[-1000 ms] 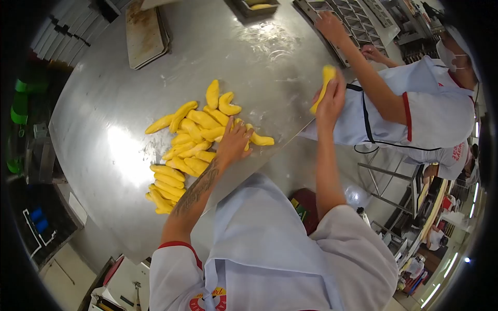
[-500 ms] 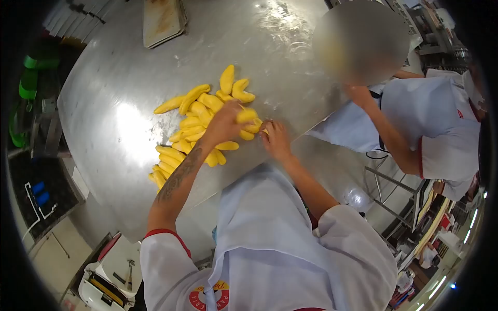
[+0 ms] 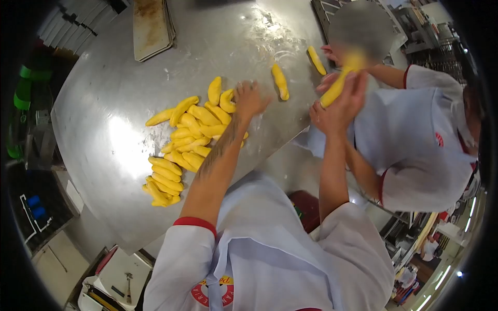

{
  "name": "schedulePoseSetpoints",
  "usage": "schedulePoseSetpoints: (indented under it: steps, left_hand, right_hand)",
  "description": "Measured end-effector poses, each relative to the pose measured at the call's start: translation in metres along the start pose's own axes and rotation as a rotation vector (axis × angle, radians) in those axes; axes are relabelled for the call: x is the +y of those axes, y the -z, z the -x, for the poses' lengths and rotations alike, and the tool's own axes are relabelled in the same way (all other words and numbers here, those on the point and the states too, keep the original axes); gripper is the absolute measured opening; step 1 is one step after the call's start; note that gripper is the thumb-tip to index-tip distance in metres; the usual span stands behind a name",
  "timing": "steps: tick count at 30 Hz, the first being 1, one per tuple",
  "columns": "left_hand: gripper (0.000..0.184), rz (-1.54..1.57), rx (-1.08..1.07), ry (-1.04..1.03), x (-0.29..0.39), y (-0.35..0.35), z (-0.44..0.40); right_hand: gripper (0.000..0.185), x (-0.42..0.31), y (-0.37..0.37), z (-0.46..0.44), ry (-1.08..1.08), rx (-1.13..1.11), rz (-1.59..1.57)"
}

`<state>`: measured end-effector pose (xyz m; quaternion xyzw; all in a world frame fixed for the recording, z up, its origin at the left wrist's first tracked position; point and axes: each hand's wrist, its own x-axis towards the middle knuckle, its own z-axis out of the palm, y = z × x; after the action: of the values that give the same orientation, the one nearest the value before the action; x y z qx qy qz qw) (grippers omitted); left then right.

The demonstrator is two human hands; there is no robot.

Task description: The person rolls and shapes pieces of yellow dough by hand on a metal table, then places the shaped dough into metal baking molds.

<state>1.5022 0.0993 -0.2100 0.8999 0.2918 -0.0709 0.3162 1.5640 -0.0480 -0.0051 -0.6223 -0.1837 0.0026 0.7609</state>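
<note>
A pile of yellow dough rolls lies on the steel table, several of them in a tighter stack at its near left end. My left hand is over the table at the pile's right side, fingers spread and slightly blurred, holding nothing. Its fingertips are close to a curved dough roll; whether they touch it I cannot tell. Off the table's right edge, my right hand grips a long yellow dough roll, tilted up, its far end blurred. Single rolls lie apart: one dough roll and another dough roll.
A co-worker in a white uniform stands close on the right, with a hand beside my right hand. Stained baking trays lie at the far left of the steel table. A dark rack edge borders the far right.
My right hand has moved right and up, away from the pile, with a dough roll. My left hand has opened and shifted right. Two single rolls now show right of the pile.
</note>
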Motion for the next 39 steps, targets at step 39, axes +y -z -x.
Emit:
schedulePoseSetpoints:
  steps: [39]
  left_hand:
    - [0.056,-0.067,0.389,-0.164,-0.054,0.027,0.073]
  right_hand:
    - [0.062,0.213,0.018,0.135,0.257,-0.473,1.343]
